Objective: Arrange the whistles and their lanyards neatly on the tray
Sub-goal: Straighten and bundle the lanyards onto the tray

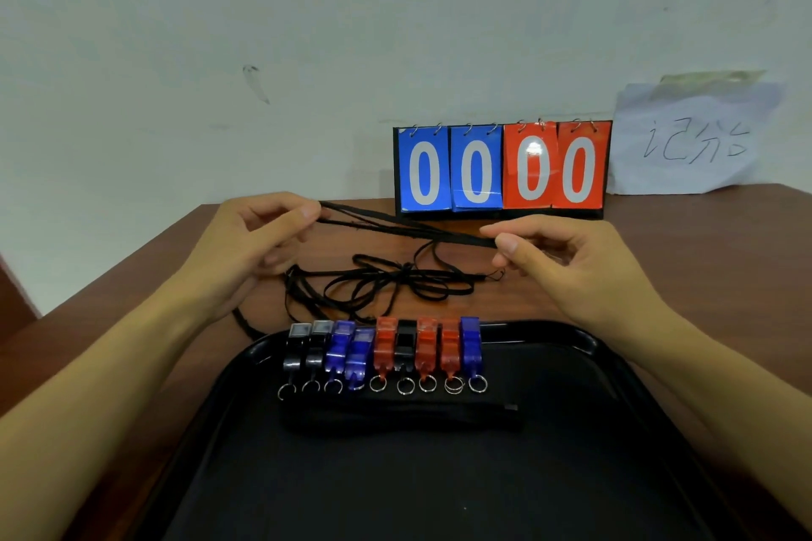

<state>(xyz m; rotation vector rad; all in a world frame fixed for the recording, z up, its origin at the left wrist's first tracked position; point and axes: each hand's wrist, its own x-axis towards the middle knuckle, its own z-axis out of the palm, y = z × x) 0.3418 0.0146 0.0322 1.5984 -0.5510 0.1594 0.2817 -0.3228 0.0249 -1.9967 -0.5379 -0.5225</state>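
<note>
A black tray [571, 430] lies in front of me on the brown table. Along its far edge several whistles [386, 349] stand in a row, black, blue and red, each with a metal ring at its near end. Below the row a bundle of black lanyards [400, 415] lies flat on the tray. My left hand [250, 242] and my right hand [567, 259] pinch the two ends of a folded black lanyard [404, 226], stretched taut between them above the table. Beneath it a tangle of loose black lanyards [378, 283] rests on the table behind the tray.
A flip scoreboard [503, 169] with blue and red cards reading 0000 stands at the table's back edge against the wall. A paper sheet with handwriting [694, 141] hangs to its right. The brown table [703, 242] extends to the right.
</note>
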